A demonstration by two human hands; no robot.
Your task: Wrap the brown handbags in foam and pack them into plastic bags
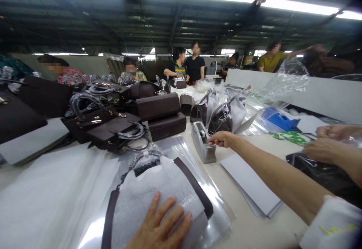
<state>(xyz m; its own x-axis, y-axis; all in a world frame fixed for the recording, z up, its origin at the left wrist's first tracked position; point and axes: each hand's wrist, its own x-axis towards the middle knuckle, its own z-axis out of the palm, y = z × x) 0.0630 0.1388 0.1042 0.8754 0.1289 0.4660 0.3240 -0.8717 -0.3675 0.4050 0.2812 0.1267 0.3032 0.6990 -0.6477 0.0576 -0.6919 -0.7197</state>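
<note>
My left hand (pixel 164 222) lies with fingers spread on white tissue paper (pixel 147 188), which covers the front of a dark brown handbag (pixel 195 185). The bag's wrapped handle (pixel 145 156) points away from me. Beneath the bag is a clear plastic sheet (pixel 181 147). My right arm reaches forward to a grey tape dispenser (pixel 204 143). There my right hand (pixel 222 139) has its thumb and fingers pinched together at the dispenser's front; what they grip is too small to make out, though tape is likely hidden between them.
Dark handbags (pixel 110 124) and brown boxes (pixel 161 113) crowd the table's far left. White tissue sheets (pixel 56 192) lie at left, folded white paper (pixel 251 185) at right. A blue tape dispenser (pixel 279 119) stands farther right. A co-worker's hands (pixel 333 143) hold a dark bag at the right edge.
</note>
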